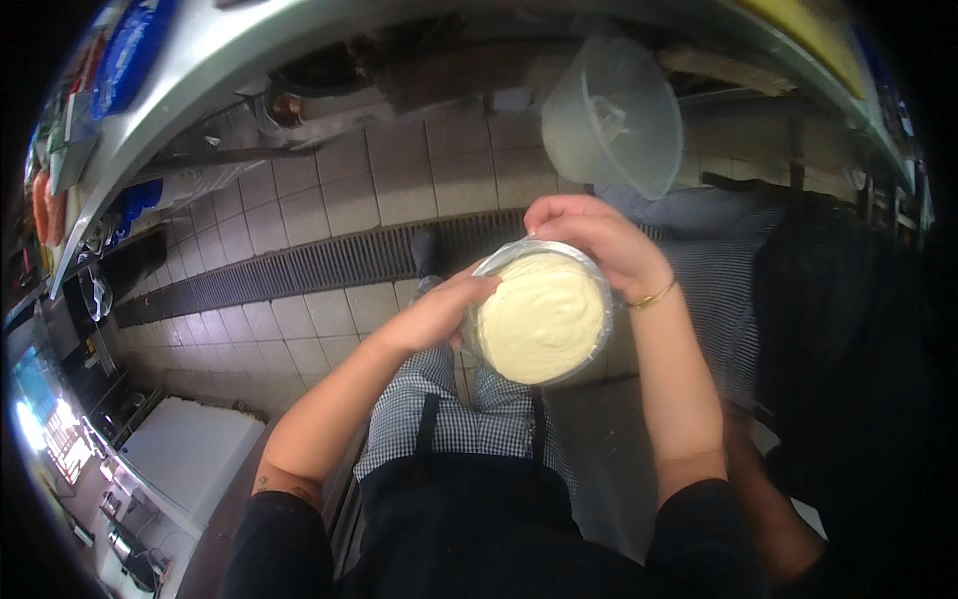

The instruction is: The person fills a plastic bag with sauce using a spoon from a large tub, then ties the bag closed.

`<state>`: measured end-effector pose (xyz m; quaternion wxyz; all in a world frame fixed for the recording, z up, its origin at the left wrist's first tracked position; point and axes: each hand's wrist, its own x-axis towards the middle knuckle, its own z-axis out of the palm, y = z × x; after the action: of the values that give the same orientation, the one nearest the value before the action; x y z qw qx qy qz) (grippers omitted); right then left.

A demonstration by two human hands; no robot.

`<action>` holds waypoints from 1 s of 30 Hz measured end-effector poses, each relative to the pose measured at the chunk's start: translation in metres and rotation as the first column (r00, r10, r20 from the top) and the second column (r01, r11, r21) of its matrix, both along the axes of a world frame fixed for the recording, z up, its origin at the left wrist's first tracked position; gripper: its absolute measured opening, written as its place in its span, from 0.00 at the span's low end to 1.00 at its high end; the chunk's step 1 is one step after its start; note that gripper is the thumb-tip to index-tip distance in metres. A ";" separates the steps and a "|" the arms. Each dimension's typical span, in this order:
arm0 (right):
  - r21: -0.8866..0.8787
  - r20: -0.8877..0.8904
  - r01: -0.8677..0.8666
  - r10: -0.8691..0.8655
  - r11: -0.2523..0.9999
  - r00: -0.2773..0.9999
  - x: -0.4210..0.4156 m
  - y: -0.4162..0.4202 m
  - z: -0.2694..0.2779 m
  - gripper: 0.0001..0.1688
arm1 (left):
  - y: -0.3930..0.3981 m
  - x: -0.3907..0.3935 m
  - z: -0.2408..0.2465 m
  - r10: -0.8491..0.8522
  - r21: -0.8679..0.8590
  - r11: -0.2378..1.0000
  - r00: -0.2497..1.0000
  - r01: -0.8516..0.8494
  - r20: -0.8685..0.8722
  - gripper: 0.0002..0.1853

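Note:
A round tub of pale yellow cream (542, 318) with a smoothed, swirled surface is in front of me at waist height, clear plastic film around its rim. My left hand (453, 303) grips its left side, the thumb over the rim close to the cream. At the far rim, my right hand (599, 232) pinches the edge of the plastic film between thumb and fingers. The tub's underside is hidden.
A translucent plastic bucket (614, 120) is beyond my right hand. Close on my right stands another person (831, 337) in dark clothes. A metal counter (217, 45) curves across the far side. A floor drain grate (299, 262) crosses the tiles; a white appliance (191, 453) stands lower left.

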<state>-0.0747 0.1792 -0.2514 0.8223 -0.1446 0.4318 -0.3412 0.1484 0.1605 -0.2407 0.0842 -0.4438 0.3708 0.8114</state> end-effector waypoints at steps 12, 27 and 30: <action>-0.279 -0.272 -0.055 -0.025 0.959 0.962 -0.010 -0.001 -0.064 0.06 | -0.022 -0.013 -0.080 -0.180 0.057 0.982 0.984 0.179 0.000 0.36; -0.158 -0.326 -0.287 0.225 0.945 0.918 -0.030 -0.031 -0.039 0.06 | -0.032 -0.024 -0.055 -0.169 0.063 0.984 0.985 0.167 0.026 0.36; -0.256 -0.371 -0.248 0.142 0.934 0.918 -0.020 -0.029 -0.007 0.03 | -0.030 -0.020 -0.031 -0.142 0.050 0.989 0.990 0.141 0.008 0.36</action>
<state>-0.0942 0.1504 -0.2587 0.7322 -0.3674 0.4965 -0.2870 0.1286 0.1310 -0.2720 0.1543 -0.4187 0.3809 0.8098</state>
